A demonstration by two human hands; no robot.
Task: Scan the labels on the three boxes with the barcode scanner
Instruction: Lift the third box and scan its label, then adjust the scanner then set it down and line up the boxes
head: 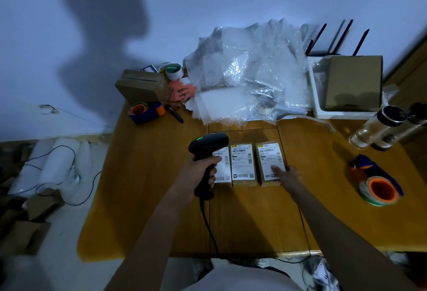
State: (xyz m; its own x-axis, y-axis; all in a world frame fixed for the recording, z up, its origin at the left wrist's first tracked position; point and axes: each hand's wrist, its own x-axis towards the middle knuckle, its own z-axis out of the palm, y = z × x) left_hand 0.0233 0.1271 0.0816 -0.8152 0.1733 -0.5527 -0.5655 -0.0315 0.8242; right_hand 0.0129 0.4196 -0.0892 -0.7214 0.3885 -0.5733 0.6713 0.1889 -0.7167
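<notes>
We hold the barcode scanner (pixel 207 152) fist-tight in our left hand (pixel 200 173) above the left box (pixel 222 167), beside the middle box (pixel 243 164), while our right hand (pixel 286 174), fingers extended, pins the right box (pixel 270 162) flat on the table (pixel 147 186), presumably steadying it.

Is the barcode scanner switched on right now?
On, it seems: a green light glows on top of the scanner, which the left hand grips by the handle over the left box.
</notes>
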